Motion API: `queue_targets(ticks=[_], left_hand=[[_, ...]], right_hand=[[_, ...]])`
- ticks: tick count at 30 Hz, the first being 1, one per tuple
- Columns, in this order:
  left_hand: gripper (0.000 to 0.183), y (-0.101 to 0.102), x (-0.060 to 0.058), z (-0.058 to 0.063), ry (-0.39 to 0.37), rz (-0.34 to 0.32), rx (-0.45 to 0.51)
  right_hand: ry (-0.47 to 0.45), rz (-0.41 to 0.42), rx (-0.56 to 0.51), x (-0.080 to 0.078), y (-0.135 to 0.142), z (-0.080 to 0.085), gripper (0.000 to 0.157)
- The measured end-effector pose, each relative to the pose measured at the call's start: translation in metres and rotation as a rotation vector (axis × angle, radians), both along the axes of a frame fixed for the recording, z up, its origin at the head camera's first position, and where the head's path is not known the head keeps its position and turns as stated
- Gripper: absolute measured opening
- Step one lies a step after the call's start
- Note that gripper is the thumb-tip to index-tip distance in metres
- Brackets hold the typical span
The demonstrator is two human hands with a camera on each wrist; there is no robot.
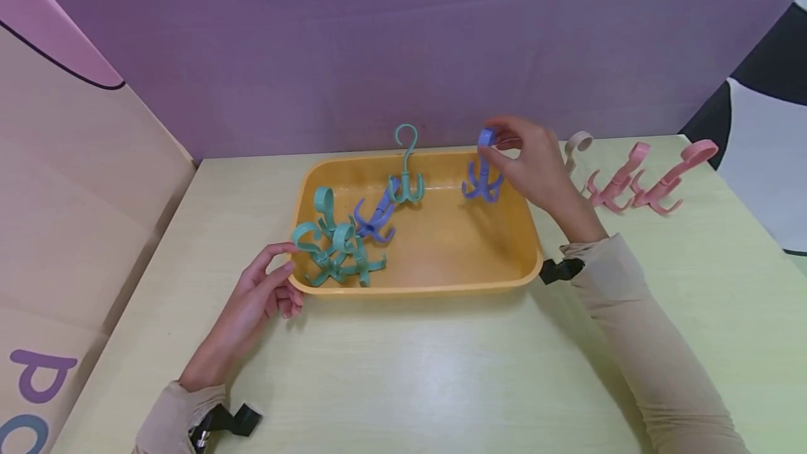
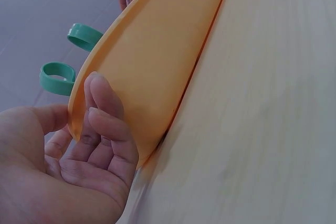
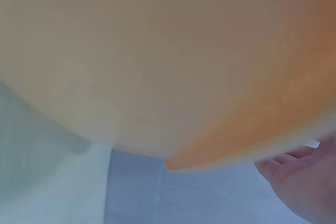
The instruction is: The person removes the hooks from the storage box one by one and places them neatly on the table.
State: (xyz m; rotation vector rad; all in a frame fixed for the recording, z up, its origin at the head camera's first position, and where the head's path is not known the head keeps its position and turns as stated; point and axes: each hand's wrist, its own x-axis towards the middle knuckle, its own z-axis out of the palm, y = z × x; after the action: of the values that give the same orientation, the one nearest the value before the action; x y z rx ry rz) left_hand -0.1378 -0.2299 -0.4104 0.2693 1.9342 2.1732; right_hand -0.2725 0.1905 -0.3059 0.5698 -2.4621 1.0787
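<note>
The bench (image 1: 429,370) carries everything. Against its far edge, about midway between the sides, sits a yellow tray (image 1: 441,254), likely placed where both hands reach it easily. The left hand (image 1: 261,289) grips the tray's near left corner by the rim, probably to steady it. The right hand (image 1: 529,160) pinches the loop of a blue hook (image 1: 483,172) inside the tray's far right corner, prongs down; held so, the prongs seem left free (whether they touch the tray cannot be told). Left of the tray's middle lies a second blue hook (image 1: 372,228), just beside a green hook (image 1: 405,189) upright near the far wall, perhaps propped there. Three more green hooks (image 1: 327,265) crowd the near left corner. Outside, towards the bench's far right corner, are two pink hooks (image 1: 614,188) and a partly hidden pale hook (image 1: 576,141).
</note>
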Motion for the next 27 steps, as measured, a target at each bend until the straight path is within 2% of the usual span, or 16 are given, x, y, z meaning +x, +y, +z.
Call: queue_targets(ticks=[18, 27], left_hand=[[0.038, 0.002, -0.006, -0.001, 0.007, 0.004, -0.011], [0.036, 0.003, -0.007, -0.003, 0.004, 0.004, -0.004]], right_hand=[[0.086, 0.022, 0.057, 0.024, 0.005, 0.024, 0.035], [0.198, 0.058, 0.139, 0.039, 0.003, 0.024, 0.032]])
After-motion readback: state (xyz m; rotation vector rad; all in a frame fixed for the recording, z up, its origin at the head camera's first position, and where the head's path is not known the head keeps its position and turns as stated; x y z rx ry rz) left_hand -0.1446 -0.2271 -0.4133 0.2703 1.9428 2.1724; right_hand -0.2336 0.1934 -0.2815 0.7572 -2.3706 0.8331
